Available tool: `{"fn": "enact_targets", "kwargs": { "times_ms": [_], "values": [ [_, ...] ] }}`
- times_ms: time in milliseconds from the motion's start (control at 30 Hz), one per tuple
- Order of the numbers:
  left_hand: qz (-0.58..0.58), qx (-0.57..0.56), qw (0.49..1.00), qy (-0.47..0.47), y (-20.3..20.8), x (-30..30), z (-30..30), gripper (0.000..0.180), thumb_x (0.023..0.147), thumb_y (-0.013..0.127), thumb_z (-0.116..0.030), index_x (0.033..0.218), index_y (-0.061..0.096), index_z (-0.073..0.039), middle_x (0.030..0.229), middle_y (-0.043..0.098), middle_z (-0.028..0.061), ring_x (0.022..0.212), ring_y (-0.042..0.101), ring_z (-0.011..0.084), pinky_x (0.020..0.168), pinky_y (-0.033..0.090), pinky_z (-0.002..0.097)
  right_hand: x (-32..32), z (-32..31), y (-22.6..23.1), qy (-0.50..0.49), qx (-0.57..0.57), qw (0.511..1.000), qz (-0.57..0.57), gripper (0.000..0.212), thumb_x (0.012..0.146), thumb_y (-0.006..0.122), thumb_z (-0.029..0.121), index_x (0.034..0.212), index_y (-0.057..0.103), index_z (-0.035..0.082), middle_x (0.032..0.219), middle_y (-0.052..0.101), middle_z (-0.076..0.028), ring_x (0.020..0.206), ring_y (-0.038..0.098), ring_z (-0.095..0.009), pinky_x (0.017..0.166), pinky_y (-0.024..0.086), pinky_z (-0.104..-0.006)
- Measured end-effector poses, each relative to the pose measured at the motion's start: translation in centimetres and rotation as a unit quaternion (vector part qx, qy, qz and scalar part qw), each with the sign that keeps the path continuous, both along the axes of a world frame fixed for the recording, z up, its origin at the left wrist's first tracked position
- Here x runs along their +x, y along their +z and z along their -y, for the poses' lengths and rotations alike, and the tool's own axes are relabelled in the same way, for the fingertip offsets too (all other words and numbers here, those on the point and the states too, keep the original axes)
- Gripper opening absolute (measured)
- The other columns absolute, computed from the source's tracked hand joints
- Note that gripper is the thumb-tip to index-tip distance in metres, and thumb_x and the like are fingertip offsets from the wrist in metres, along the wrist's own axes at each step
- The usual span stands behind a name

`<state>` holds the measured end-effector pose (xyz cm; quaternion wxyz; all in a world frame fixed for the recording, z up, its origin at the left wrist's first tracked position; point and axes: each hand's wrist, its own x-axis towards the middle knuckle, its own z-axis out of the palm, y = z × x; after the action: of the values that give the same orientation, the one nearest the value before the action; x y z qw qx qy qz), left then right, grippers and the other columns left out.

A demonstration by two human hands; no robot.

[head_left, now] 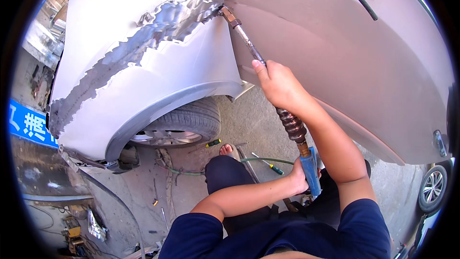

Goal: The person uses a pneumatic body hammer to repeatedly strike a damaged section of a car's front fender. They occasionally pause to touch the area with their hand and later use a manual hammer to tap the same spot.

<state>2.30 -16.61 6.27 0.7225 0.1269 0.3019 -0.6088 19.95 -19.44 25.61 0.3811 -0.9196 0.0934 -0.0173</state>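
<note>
The work sits outdoors or in an open yard on grey, dusty concrete ground. A silver car fender fills the upper left, crossed diagonally by a jagged strip of bare, rippled metal; the wide door stands just to its right. The long tool slants between the person and the car, its tip at the strip's upper end beside the door edge. The right hand wraps round its shaft; the left hand grips its blue handle. Beneath the fender is a tyre, with a green-and-yellow screwdriver near it on the concrete. A green hose and a dark cable trail across the ground. A blue sign stands at far left; another car's wheel shows at far right.
</note>
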Motion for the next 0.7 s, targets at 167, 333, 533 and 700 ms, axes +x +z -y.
{"fn": "enact_targets", "kwargs": {
  "times_ms": [167,333,533,700],
  "values": [
    [0.018,0.008,1.000,-0.003,0.4,0.0,-0.2,0.038,0.092,0.046,-0.044,0.088,0.061,-0.009,0.077,0.062,0.0062,0.066,0.061,0.0205,0.058,0.052,0.0311,-0.1,0.0,-0.1,0.002,0.004,1.000,0.004,0.058,0.101,0.035,0.043,0.087,0.057,-0.008,0.078,0.063,-0.029,0.079,0.063,-0.045,0.074,0.049,-0.0481],
    [0.014,0.014,1.000,-0.003,0.6,0.1,-0.3,0.037,0.092,0.046,-0.044,0.087,0.062,-0.010,0.076,0.062,0.0044,0.065,0.061,0.0194,0.059,0.052,0.0306,0.1,0.0,-0.4,0.001,-0.001,1.000,0.009,0.058,0.101,0.035,0.043,0.086,0.057,-0.008,0.078,0.062,-0.029,0.079,0.062,-0.046,0.074,0.049,-0.0482],
    [-0.003,0.020,1.000,-0.007,0.4,0.0,-0.5,0.037,0.092,0.046,-0.043,0.086,0.062,-0.010,0.075,0.062,0.0053,0.064,0.060,0.0200,0.057,0.052,0.0307,-0.1,-0.1,-0.7,0.005,-0.001,1.000,0.015,0.058,0.101,0.035,0.043,0.086,0.057,-0.009,0.077,0.062,-0.029,0.078,0.062,-0.046,0.074,0.048,-0.0484],
    [0.005,0.026,1.000,-0.012,0.2,-0.1,-0.4,0.039,0.092,0.045,-0.043,0.086,0.062,-0.009,0.075,0.062,0.0068,0.063,0.060,0.0207,0.057,0.052,0.0313,0.5,0.2,-1.1,0.004,0.003,1.000,0.005,0.059,0.100,0.036,0.044,0.086,0.058,-0.008,0.078,0.062,-0.029,0.077,0.062,-0.045,0.074,0.049,-0.0471]
  ]
}}
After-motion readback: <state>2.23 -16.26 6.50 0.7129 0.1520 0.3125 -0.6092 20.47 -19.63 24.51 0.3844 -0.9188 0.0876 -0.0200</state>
